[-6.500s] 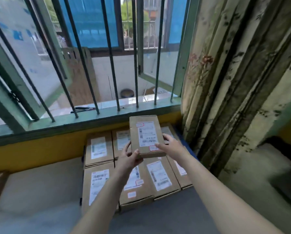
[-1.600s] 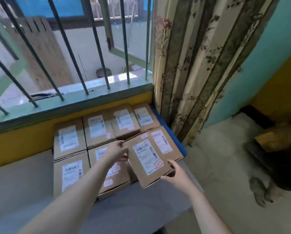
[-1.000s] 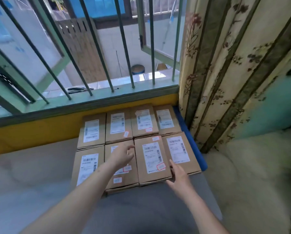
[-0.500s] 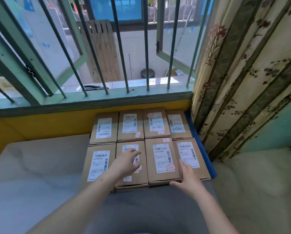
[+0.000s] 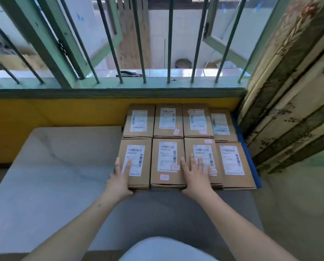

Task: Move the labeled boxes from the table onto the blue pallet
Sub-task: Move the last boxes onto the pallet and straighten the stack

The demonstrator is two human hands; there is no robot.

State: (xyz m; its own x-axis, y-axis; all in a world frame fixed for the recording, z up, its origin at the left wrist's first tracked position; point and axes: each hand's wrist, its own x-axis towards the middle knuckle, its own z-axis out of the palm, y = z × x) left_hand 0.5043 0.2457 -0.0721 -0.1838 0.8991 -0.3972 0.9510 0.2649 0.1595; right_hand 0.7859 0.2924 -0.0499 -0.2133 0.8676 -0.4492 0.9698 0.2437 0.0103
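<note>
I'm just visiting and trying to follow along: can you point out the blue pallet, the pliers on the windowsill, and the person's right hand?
blue pallet [image 5: 248, 159]: head view, its bare right edge beside the boxes.
pliers [image 5: 130, 74]: head view, middle of the dark tool.
right hand [image 5: 195, 176]: head view, back of the hand.
</note>
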